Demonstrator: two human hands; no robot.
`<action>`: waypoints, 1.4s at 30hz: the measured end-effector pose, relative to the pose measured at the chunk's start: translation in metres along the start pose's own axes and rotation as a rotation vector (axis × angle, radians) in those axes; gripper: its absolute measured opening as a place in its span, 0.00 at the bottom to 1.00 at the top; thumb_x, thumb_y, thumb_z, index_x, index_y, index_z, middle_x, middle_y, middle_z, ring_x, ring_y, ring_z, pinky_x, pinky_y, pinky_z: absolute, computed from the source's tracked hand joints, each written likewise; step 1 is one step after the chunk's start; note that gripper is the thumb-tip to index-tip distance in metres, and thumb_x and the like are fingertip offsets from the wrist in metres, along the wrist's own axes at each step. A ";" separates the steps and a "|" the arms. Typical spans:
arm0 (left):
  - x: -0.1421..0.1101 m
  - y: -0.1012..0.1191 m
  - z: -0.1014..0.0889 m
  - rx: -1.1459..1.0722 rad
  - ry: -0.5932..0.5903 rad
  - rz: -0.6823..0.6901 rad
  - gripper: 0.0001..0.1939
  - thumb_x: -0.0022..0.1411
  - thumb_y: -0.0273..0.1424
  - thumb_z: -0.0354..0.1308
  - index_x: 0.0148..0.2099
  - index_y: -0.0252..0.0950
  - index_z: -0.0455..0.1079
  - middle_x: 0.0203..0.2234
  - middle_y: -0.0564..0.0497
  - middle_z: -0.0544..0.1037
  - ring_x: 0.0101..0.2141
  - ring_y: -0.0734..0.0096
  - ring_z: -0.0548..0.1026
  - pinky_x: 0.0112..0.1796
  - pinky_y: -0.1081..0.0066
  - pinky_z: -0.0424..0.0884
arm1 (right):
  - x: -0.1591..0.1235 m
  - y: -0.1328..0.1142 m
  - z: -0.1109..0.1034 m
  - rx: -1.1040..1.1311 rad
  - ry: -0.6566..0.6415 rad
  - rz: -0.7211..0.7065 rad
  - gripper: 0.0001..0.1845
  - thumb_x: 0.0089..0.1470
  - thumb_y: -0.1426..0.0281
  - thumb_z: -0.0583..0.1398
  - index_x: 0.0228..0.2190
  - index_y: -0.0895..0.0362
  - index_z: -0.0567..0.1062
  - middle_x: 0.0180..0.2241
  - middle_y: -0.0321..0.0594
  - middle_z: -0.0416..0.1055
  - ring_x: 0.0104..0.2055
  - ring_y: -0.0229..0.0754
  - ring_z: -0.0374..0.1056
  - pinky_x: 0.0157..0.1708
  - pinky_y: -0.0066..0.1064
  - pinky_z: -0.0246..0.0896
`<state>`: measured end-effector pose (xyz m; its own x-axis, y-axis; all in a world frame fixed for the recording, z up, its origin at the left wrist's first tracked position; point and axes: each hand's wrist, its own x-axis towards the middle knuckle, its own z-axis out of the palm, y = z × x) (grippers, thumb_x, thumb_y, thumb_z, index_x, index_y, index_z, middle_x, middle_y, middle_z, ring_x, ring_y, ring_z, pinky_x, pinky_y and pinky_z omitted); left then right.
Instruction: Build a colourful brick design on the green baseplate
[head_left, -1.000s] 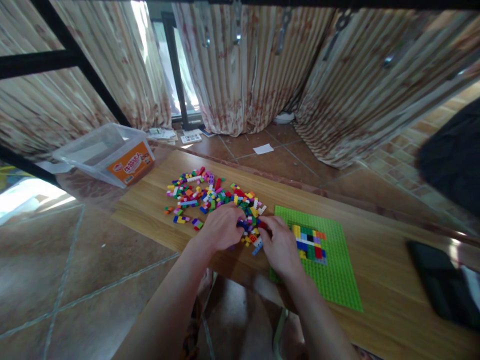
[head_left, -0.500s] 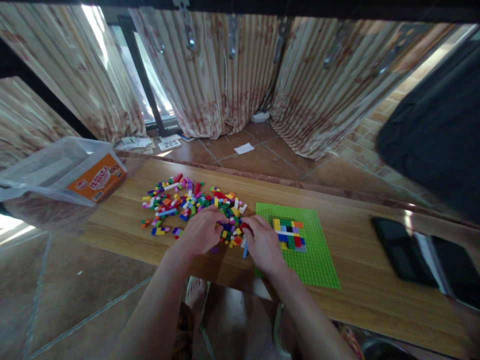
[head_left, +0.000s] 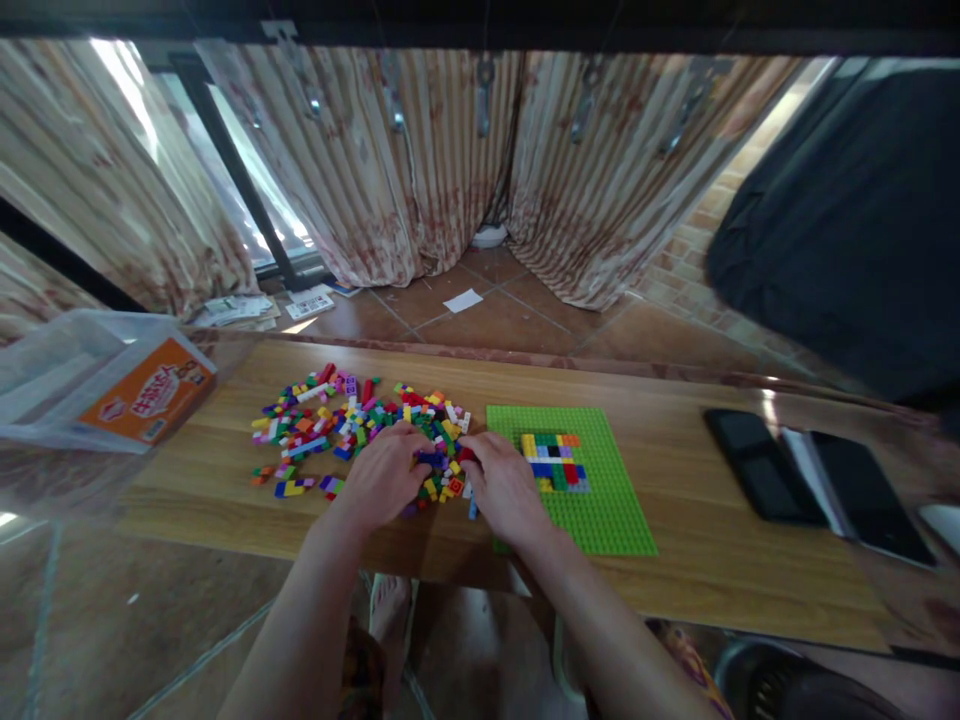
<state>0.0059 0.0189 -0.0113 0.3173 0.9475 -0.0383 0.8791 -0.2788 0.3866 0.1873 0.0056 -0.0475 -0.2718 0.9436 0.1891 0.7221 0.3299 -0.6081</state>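
My left hand [head_left: 384, 478] reaches over the right part of a pile of loose toy building bricks [head_left: 367, 418], fingers curled. At its thumb and fingertips is a dark blue brick [head_left: 430, 460]; the grip is partly hidden. My right hand [head_left: 508, 490] pinches a red brick [head_left: 466, 455] between thumb and fingers, at the pile's right edge beside the green baseplate [head_left: 615, 510]. On that baseplate sits a flat multicoloured block of joined bricks [head_left: 553, 462], just right of my right hand. A light blue brick [head_left: 472, 508] lies below my right fingers.
A clear plastic tub [head_left: 60, 420] with an orange label stands at the left end of the wooden table [head_left: 217, 510]. Toward the right end lie a dark tablet-like object [head_left: 761, 465] and another dark flat item [head_left: 870, 495]. Curtains [head_left: 420, 180] hang beyond the table.
The camera view has shifted, so the table and hands appear further left. Both hands keep nearly the same place over the bricks, and the red brick is still in my right fingers.
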 end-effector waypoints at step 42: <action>0.006 0.105 0.054 -0.202 0.138 0.342 0.16 0.65 0.28 0.53 0.54 0.37 0.69 0.52 0.45 0.71 0.52 0.61 0.69 0.55 0.60 0.67 | -0.069 0.093 -0.103 0.016 -0.035 0.179 0.17 0.53 0.69 0.60 0.46 0.53 0.76 0.40 0.40 0.78 0.39 0.43 0.73 0.44 0.39 0.67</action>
<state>0.1190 -0.0134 -0.0211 0.5163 0.8215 0.2421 0.6393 -0.5578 0.5292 0.3388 -0.0258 -0.0378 -0.1618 0.9856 0.0501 0.7505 0.1559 -0.6422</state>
